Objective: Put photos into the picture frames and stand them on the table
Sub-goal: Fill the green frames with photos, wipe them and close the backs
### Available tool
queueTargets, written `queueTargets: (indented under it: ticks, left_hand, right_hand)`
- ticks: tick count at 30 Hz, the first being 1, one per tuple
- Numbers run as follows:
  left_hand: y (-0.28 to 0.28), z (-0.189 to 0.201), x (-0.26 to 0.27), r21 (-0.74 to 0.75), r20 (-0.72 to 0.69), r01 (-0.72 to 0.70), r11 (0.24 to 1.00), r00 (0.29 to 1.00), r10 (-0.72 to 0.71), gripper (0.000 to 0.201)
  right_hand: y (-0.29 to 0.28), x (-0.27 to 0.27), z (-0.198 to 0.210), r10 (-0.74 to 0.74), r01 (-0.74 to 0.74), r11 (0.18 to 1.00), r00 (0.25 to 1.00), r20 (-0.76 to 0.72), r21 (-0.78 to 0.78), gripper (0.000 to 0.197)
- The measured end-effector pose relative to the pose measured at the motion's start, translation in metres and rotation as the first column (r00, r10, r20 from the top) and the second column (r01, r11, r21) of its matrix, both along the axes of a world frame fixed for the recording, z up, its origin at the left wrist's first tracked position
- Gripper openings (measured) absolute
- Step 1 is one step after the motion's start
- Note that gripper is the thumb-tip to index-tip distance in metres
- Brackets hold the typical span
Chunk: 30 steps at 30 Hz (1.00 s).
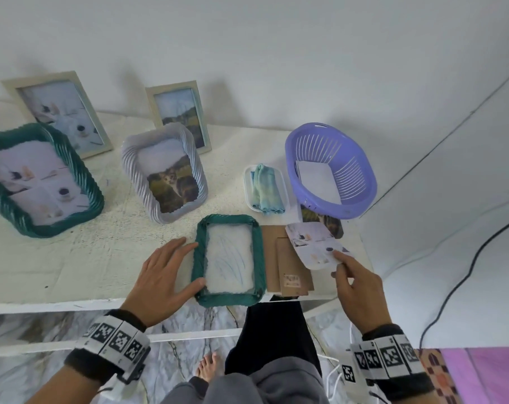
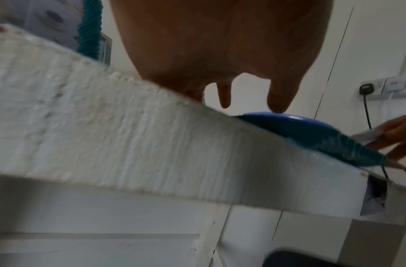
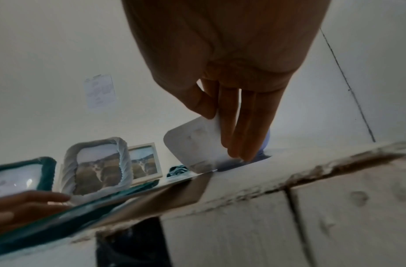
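A small teal frame (image 1: 228, 259) lies flat at the table's front edge, its pane bare. My left hand (image 1: 189, 263) rests flat against the frame's left side, fingers straight and the thumb on its lower corner. The brown backing board (image 1: 288, 263) lies just right of the frame. Above the board, my right hand (image 1: 339, 259) pinches a rounded-corner photo (image 1: 314, 246) between thumb and fingers. The right wrist view shows the photo (image 3: 192, 146) lifted, with its lower edge near the table. In the left wrist view the teal frame (image 2: 311, 137) sits beyond my fingertips.
A large teal frame (image 1: 40, 182), a pale ribbed frame (image 1: 166, 170) and two cream frames (image 1: 61, 112) (image 1: 180, 115) stand at the back with photos in them. A purple basket (image 1: 332, 170) sits at the right over another photo (image 1: 323, 221). A white tray (image 1: 282, 182) holds a folded cloth.
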<state>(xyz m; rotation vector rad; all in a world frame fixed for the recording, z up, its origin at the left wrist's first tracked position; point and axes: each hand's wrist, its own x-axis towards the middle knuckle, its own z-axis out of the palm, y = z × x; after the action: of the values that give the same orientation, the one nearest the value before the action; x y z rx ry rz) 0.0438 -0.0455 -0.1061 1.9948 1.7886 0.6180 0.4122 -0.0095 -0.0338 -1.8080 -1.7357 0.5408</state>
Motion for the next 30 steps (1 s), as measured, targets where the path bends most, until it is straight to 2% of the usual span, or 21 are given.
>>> queueTargets:
  ticks: [4, 7, 11, 14, 17, 20, 22, 25, 27, 30]
  left_hand:
    - [0.017, 0.029, 0.012, 0.056, 0.102, -0.038, 0.998, 0.994, 0.032, 0.057]
    - [0.044, 0.063, 0.036, 0.085, 0.146, 0.036, 0.996, 0.988, -0.048, 0.048]
    - [0.091, 0.103, 0.087, 0.111, 0.087, 0.211, 0.971, 0.971, -0.221, 0.052]
    - [0.126, 0.119, 0.127, 0.021, -0.021, 0.28, 0.96, 0.96, -0.279, 0.065]
    - [0.154, 0.122, 0.16, -0.067, -0.175, 0.3, 0.952, 0.936, -0.307, 0.061]
    - [0.174, 0.114, 0.183, -0.144, -0.294, 0.263, 0.954, 0.909, -0.295, 0.062]
    - [0.183, 0.106, 0.192, -0.14, -0.328, 0.228, 0.963, 0.907, -0.263, 0.052]
    - [0.19, 0.102, 0.195, 0.008, -0.302, 0.215, 0.977, 0.932, -0.202, 0.034]
    - [0.193, 0.104, 0.193, 0.067, -0.245, 0.197, 0.978, 0.954, -0.175, 0.04]
    - [0.201, 0.111, 0.19, 0.072, -0.139, 0.157, 0.985, 0.98, -0.146, 0.053]
  right_hand:
    - [0.005, 0.019, 0.003, 0.054, -0.049, 0.998, 0.985, 0.163, -0.033, 0.033]
    - [0.011, 0.03, 0.005, 0.084, -0.068, 0.995, 0.966, 0.244, -0.073, 0.032]
    - [0.023, 0.044, 0.007, 0.217, -0.189, 0.975, 0.921, 0.323, -0.119, 0.031]
    - [0.032, 0.053, 0.008, 0.293, -0.273, 0.956, 0.896, 0.333, -0.105, 0.027]
    - [0.04, 0.062, 0.008, 0.353, -0.366, 0.93, 0.858, 0.373, -0.04, 0.021]
    - [0.048, 0.07, 0.007, 0.411, -0.421, 0.905, 0.829, 0.38, -0.061, 0.017]
    - [0.053, 0.076, 0.003, 0.454, -0.451, 0.887, 0.807, 0.377, -0.102, 0.021]
    - [0.062, 0.082, 0.001, 0.524, -0.49, 0.852, 0.781, 0.34, -0.186, 0.033]
    - [0.071, 0.085, 0.004, 0.558, -0.507, 0.829, 0.769, 0.312, -0.236, 0.036]
    - [0.089, 0.085, 0.011, 0.595, -0.523, 0.799, 0.757, 0.269, -0.296, 0.03]
